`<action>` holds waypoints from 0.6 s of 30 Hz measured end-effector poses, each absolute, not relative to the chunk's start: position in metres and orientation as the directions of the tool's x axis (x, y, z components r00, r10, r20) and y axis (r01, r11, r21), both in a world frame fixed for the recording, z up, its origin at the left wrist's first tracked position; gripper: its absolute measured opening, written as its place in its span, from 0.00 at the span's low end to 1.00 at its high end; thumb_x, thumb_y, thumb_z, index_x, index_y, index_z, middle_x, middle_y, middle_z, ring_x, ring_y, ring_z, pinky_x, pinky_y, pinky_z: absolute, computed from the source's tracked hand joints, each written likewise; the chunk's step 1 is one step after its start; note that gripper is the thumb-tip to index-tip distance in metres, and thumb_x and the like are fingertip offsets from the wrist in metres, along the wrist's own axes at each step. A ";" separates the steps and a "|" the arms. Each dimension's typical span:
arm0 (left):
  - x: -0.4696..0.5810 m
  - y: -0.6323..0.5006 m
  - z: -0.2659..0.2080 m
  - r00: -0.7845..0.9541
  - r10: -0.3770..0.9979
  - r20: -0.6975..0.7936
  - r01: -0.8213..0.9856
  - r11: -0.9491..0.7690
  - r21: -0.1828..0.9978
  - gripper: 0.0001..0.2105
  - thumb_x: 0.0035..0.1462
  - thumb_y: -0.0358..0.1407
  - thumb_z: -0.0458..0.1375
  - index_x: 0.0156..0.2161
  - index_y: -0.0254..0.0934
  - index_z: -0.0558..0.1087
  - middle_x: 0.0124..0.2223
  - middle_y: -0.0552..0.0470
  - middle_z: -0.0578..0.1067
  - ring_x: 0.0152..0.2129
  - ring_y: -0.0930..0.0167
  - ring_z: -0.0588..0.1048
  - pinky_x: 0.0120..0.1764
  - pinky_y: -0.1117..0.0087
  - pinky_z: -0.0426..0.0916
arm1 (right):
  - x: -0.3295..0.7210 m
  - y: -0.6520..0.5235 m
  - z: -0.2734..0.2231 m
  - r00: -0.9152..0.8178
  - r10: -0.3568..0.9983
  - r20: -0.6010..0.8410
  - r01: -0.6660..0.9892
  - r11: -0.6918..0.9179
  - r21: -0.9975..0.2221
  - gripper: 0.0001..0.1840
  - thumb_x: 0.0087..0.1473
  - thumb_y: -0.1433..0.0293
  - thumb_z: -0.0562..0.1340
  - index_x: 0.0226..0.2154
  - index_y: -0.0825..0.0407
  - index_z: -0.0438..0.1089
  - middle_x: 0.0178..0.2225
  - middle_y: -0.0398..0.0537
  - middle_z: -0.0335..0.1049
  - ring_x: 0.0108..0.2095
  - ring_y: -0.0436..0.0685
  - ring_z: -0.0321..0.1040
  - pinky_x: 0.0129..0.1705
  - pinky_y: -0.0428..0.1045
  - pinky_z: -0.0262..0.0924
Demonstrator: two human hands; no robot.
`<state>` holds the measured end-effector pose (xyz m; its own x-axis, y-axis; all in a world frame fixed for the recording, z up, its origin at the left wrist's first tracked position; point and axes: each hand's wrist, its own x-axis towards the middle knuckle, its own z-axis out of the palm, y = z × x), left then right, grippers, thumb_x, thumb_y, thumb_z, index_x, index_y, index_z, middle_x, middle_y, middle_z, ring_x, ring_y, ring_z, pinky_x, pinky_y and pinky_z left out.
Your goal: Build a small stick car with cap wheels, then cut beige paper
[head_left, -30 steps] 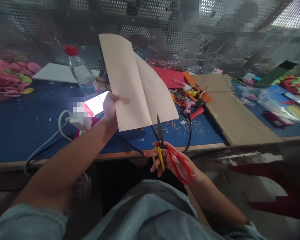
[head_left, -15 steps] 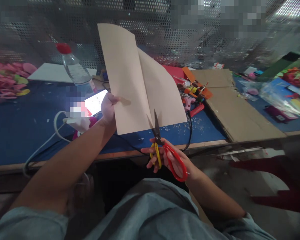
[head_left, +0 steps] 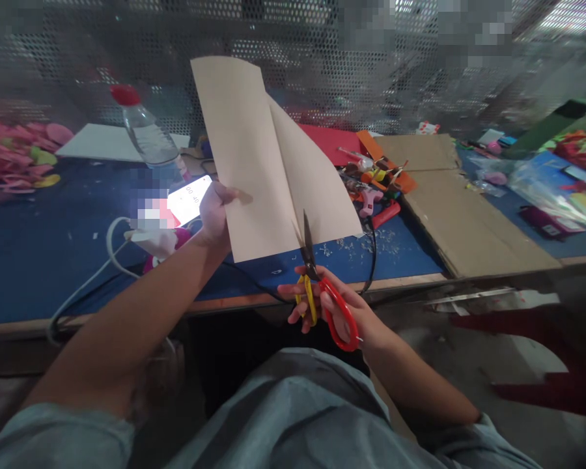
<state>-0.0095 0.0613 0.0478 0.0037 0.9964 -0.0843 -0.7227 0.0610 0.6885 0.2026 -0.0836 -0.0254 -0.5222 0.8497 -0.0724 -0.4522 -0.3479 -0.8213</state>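
Note:
A large cream sheet of paper (head_left: 254,163) is held up over the table, with a crease or cut line running down its middle. My left hand (head_left: 217,207) pinches its left edge, thumb on the near face. In my right hand (head_left: 339,303) is a pair of scissors (head_left: 342,319) with one red and one yellow handle loop. My fingers pass through the loops. The dark blades point upward at the sheet's lower edge, slightly apart, with the paper between them.
On the blue table (head_left: 78,260) stand a red-capped bottle (head_left: 149,133) and a lit phone (head_left: 191,200). To the right are a pink glue gun (head_left: 370,200), assorted tools and flat cardboard (head_left: 473,221). A white cable (head_left: 108,244) hangs over the front edge. Pink petal-like pieces (head_left: 14,156) lie far left.
The scissor blades have drawn closer together on the paper. The sheet's top has dipped slightly, and its right part has shifted a little left. Both hands keep their hold.

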 end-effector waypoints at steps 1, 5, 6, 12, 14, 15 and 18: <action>-0.010 0.062 0.047 -0.017 0.997 -0.071 -0.722 0.037 0.691 0.04 0.54 0.30 0.52 0.29 0.40 0.67 0.22 0.52 0.70 0.34 0.62 0.83 0.41 0.66 0.78 | 0.203 -0.084 -0.025 -0.519 0.852 -0.073 -0.448 -0.343 -0.825 0.29 0.60 0.53 0.72 0.59 0.42 0.67 0.56 0.53 0.79 0.40 0.57 0.83 0.36 0.49 0.76; -0.010 0.065 0.042 -0.089 0.994 -0.061 -0.715 -0.021 0.699 0.06 0.53 0.29 0.54 0.27 0.41 0.63 0.20 0.53 0.66 0.34 0.63 0.83 0.39 0.69 0.77 | 0.204 -0.084 -0.024 -0.508 0.859 -0.054 -0.443 -0.315 -0.839 0.32 0.59 0.52 0.73 0.60 0.43 0.67 0.57 0.55 0.78 0.40 0.58 0.82 0.35 0.49 0.74; -0.010 0.065 0.041 -0.088 0.994 -0.061 -0.715 -0.020 0.699 0.06 0.52 0.28 0.54 0.28 0.41 0.64 0.21 0.54 0.67 0.34 0.64 0.83 0.40 0.68 0.77 | 0.204 -0.084 -0.025 -0.508 0.860 -0.042 -0.449 -0.306 -0.839 0.32 0.58 0.51 0.73 0.60 0.43 0.67 0.58 0.56 0.78 0.40 0.58 0.82 0.35 0.49 0.74; -0.009 0.062 0.043 0.003 1.000 0.013 -0.730 -0.007 0.683 0.08 0.47 0.27 0.53 0.35 0.35 0.70 0.29 0.51 0.77 0.37 0.63 0.82 0.52 0.60 0.76 | 0.206 -0.084 -0.030 -0.513 0.858 0.024 -0.490 -0.270 -0.829 0.31 0.62 0.51 0.70 0.61 0.44 0.67 0.59 0.58 0.77 0.42 0.59 0.82 0.34 0.49 0.71; -0.009 0.063 0.043 -0.029 1.000 0.010 -0.738 -0.028 0.674 0.08 0.47 0.26 0.52 0.35 0.36 0.68 0.28 0.52 0.76 0.36 0.63 0.82 0.54 0.59 0.75 | 0.206 -0.085 -0.029 -0.513 0.858 0.022 -0.488 -0.271 -0.830 0.31 0.61 0.52 0.71 0.61 0.44 0.67 0.59 0.58 0.77 0.41 0.58 0.82 0.34 0.49 0.71; -0.008 0.064 0.043 -0.054 0.999 -0.001 -0.739 -0.040 0.673 0.07 0.48 0.26 0.52 0.33 0.37 0.66 0.25 0.54 0.74 0.33 0.65 0.82 0.53 0.60 0.75 | 0.205 -0.086 -0.029 -0.512 0.859 0.011 -0.484 -0.278 -0.830 0.31 0.61 0.52 0.71 0.61 0.44 0.67 0.59 0.58 0.77 0.41 0.58 0.82 0.34 0.48 0.71; -0.008 0.065 0.042 -0.090 0.996 -0.024 -0.732 -0.049 0.680 0.07 0.48 0.25 0.51 0.31 0.40 0.61 0.22 0.58 0.67 0.25 0.70 0.77 0.48 0.65 0.76 | 0.204 -0.087 -0.027 -0.499 0.866 -0.028 -0.478 -0.302 -0.825 0.29 0.62 0.54 0.72 0.60 0.44 0.67 0.57 0.56 0.78 0.40 0.56 0.82 0.34 0.47 0.72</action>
